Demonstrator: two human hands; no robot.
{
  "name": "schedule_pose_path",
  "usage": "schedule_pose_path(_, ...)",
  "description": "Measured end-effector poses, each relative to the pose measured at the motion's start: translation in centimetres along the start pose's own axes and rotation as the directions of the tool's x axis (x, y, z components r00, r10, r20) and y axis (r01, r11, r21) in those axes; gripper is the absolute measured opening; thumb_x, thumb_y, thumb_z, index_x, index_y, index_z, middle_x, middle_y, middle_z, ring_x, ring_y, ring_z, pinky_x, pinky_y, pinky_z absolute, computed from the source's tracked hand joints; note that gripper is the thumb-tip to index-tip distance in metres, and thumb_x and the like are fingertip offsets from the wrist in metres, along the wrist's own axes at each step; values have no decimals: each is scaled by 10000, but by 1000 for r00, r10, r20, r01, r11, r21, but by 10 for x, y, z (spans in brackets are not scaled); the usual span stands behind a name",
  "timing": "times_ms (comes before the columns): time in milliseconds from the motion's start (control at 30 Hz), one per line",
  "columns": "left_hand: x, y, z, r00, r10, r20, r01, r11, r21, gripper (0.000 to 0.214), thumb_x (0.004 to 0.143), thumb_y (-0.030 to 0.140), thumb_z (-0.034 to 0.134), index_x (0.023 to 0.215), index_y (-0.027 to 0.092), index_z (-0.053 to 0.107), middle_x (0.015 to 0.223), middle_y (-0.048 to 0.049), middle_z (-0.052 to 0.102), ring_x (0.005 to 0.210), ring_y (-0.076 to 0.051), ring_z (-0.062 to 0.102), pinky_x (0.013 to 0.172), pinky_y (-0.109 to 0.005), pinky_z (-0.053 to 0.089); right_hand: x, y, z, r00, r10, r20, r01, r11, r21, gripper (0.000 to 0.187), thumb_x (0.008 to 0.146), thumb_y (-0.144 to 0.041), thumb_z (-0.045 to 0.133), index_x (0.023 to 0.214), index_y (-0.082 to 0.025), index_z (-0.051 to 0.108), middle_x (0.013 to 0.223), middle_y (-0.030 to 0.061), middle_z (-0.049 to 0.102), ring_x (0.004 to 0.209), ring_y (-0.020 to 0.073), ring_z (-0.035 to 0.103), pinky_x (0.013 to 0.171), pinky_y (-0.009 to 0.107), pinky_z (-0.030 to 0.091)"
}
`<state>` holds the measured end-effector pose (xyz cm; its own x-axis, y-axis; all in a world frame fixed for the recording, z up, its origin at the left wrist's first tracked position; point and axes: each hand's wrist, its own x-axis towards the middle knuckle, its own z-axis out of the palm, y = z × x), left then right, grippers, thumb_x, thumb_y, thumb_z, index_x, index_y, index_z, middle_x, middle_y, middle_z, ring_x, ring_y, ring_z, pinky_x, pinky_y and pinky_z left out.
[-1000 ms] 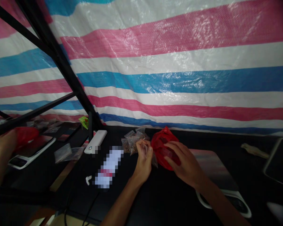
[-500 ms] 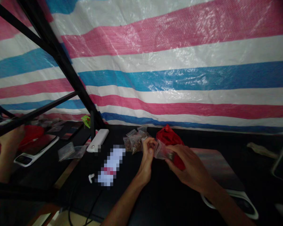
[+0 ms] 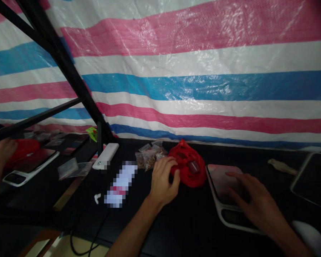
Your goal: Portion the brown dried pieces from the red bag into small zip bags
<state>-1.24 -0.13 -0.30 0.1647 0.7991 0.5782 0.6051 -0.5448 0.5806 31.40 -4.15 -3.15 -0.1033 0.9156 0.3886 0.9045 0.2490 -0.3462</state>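
My left hand (image 3: 164, 182) reaches toward a group of small clear zip bags (image 3: 149, 159) filled with brown bits. Its fingers curve forward, thumb apart, with nothing visible in them; the fingertips partly cover the nearest bag. Just right of it lies an open red plastic bag (image 3: 189, 176) with a dark reddish scoop-like piece (image 3: 194, 166) inside, whose kind I cannot tell. My right hand (image 3: 256, 203) hovers over a flat white-edged scale (image 3: 224, 214), fingers spread and holding nothing. Whether its fingertips touch the plate is unclear.
A white power bank (image 3: 106, 156), a blurred phone-like screen (image 3: 120, 185) and a white earbud (image 3: 97, 198) lie left. At far left another person's hand (image 3: 2, 151) works beside a second scale (image 3: 29, 169). A black metal frame (image 3: 69, 80) slants across; striped sheeting hangs behind.
The small zip bag held between both hands is out of them. My right hand has moved right over the scale; my left has opened beside the filled bags. The view shifted slightly.
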Motion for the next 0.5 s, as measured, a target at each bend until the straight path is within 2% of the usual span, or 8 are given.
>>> schedule_pose_path(67, 0, 2, 1, 981, 75, 179, -72, 997, -20, 257, 957, 255, 560, 1206, 221, 612, 1232, -76, 708, 1208, -249, 602, 1088, -437, 393, 1, -5, 4, 999, 2, -52, 0, 1000, 21, 410, 923, -504, 586, 1258, -270, 620, 1129, 94, 651, 1003, 316, 629, 878, 492, 505)
schedule_pose_path(167, -1, 4, 5, 926, 99, 365, -112, 994, 15, 168, 939, 268, 581, 1074, 217, 667, 1002, -51, 755, 1024, -234, 656, 1046, -441, 412, 1, -3, 1, 987, -2, -160, 12, 998, 63, 349, 972, -474, 523, 1235, -263, 614, 1179, 102, 637, 1075, 327, 609, 944, 518, 469)
schedule_pose_path(267, -3, 4, 5, 915, 75, 397, -109, 992, 64, 140, 925, 259, 570, 864, 208, 686, 812, -42, 733, 845, -215, 646, 926, -423, 440, -2, 6, -8, 973, 45, -228, -21, 994, 106, 302, 1004, -440, 468, 1179, -258, 634, 1152, 105, 641, 1088, 339, 603, 950, 528, 450)
schedule_pose_path(367, -3, 2, 0, 902, 76, 425, -101, 994, 37, 144, 884, 209, 578, 778, 205, 675, 737, -30, 708, 760, -192, 623, 883, -397, 445, -5, 8, -15, 954, 77, -290, -39, 990, 134, 263, 1005, -419, 468, 1103, -263, 655, 1083, 97, 646, 1036, 337, 616, 933, 523, 448)
schedule_pose_path(433, -1, -2, -6, 876, 109, 470, -108, 994, -28, 127, 825, 149, 588, 739, 203, 666, 718, -21, 690, 737, -177, 615, 873, -365, 458, -4, 0, -17, 939, 46, -342, -4, 992, 124, 209, 997, -382, 498, 1058, -267, 661, 1042, 80, 651, 996, 317, 629, 921, 505, 456)
schedule_pose_path(500, 2, -6, -12, 848, 146, 509, -108, 989, -104, 125, 738, 94, 601, 732, 203, 663, 722, -11, 678, 745, -171, 613, 871, -340, 469, 0, -18, -17, 933, -36, -358, 75, 993, 94, 138, 980, -318, 543, 1032, -268, 661, 1020, 66, 657, 967, 290, 640, 899, 475, 468)
